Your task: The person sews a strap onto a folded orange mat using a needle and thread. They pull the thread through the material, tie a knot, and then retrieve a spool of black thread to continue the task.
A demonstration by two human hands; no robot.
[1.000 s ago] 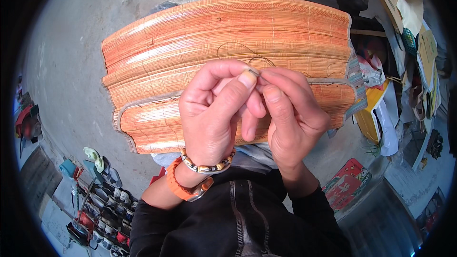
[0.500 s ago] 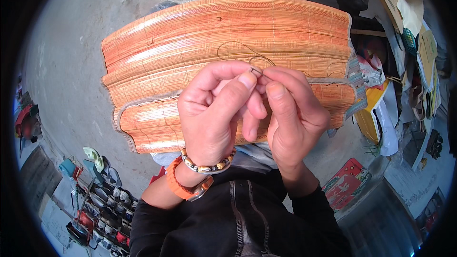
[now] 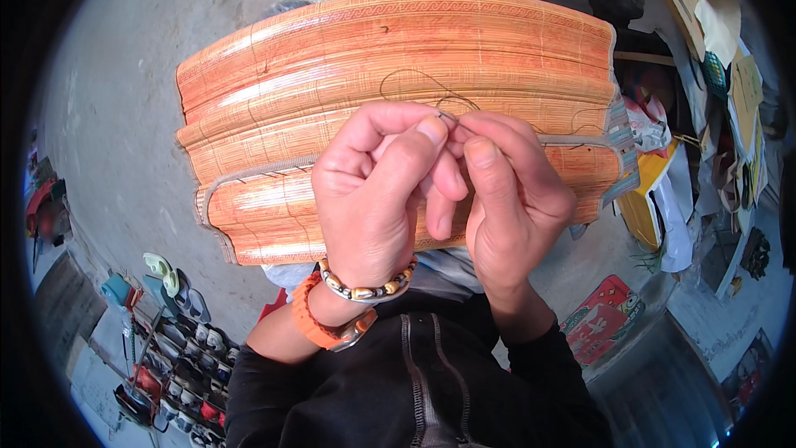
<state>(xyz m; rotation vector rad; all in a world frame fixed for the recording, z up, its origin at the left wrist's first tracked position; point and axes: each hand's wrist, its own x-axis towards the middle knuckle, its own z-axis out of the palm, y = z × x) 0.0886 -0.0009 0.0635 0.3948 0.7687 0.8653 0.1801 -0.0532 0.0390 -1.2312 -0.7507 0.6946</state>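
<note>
Over my lap lies an orange-brown bamboo mat [image 3: 398, 46], its surface bent into folds. Grey cloth binding [image 3: 257, 170] edges the near fold, with dark stitches across it on the left. My left hand [image 3: 373, 178] and my right hand [image 3: 518, 187] meet fingertip to fingertip above the mat, both pinched. A thin dark thread [image 3: 406, 70] loops out beyond the fingers, and more of it trails right over the mat. Between the two pinches spans a short dark sliver, too fine to tell as thread or needle. Fingers hide its ends.
Shoes [image 3: 195, 365] crowd a rack at the lower left on the concrete floor [image 3: 124, 141]. Papers, bags and a yellow packet [image 3: 651, 199] pile up at the right. A red printed mat or board [image 3: 605, 319] lies at the lower right.
Both hands stay pinched together in nearly the same place. The left fingertips have shifted very slightly, and the dark sliver between them sits at a slightly different angle.
</note>
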